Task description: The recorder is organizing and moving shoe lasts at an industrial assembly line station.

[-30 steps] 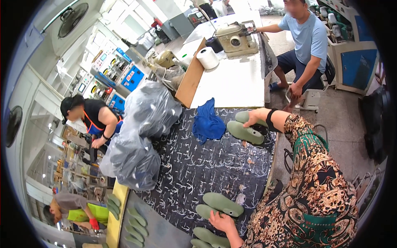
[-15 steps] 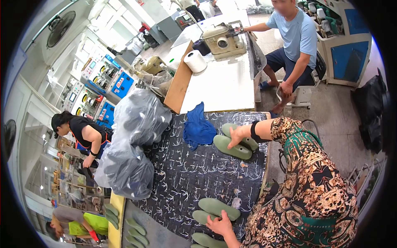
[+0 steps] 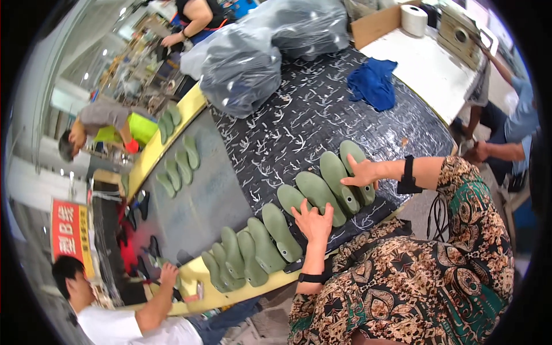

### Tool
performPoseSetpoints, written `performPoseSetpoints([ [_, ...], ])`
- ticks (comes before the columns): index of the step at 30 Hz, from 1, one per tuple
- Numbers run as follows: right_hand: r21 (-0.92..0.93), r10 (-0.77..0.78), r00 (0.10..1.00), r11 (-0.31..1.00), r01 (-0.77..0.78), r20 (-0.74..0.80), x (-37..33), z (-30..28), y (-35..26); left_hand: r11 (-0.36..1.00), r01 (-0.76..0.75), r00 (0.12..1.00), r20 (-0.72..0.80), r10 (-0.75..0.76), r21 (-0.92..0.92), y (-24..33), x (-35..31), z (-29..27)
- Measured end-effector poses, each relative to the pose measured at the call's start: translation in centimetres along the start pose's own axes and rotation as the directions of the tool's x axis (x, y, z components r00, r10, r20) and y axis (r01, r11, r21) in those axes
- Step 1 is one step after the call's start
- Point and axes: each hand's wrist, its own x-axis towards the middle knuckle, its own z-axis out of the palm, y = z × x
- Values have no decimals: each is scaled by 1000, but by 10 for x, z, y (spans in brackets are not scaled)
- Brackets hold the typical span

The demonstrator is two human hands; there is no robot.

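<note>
Green shoe lasts stand side by side in a slanting row along the table's near edge. My left hand (image 3: 314, 222) is spread over a pair of green shoe lasts (image 3: 311, 187), its fingers and thumb curved down onto them. Just to its right, my right hand (image 3: 361, 172) grips another pair of green shoe lasts (image 3: 332, 165), with the thumb on the nearer last and the other fingers partly hidden over the farther one. The two pairs lie close together. Several more green lasts (image 3: 265, 244) continue the row to the left of my left hand.
A blue cloth (image 3: 372, 84) lies on the dark patterned sheet (image 3: 322, 109), with bulky plastic bags (image 3: 241, 75) at its far edge. More lasts (image 3: 183, 167) sit on the grey surface. Co-workers stand around the table; a person in white (image 3: 121, 313) reaches in at lower left.
My view has swung left, bringing the row of lasts and a person in white into sight. My right hand has brought its pair from near the blue cloth to beside my left hand's pair.
</note>
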Motion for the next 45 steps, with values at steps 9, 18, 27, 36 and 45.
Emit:
performPoseSetpoints([
  [9,-328,-623,573,776,540,-532,90,-29,-19,997,-49,996,-77,45,-58,-6,4,-17],
  [18,-450,-610,787,680,579,91,181,37,-79,993,-56,996,-78,48,-106,1,-19,2],
  [27,-119,-222,814,935,334,537,117,-7,-93,992,-89,968,-242,65,-92,-16,-11,-3],
  [36,-60,-517,844,855,514,-138,50,-118,-95,972,-79,973,-231,27,-220,-25,-13,4],
  [45,693,-480,863,568,444,-159,116,-45,-147,973,-108,978,-199,67,-205,-26,-14,2],
])
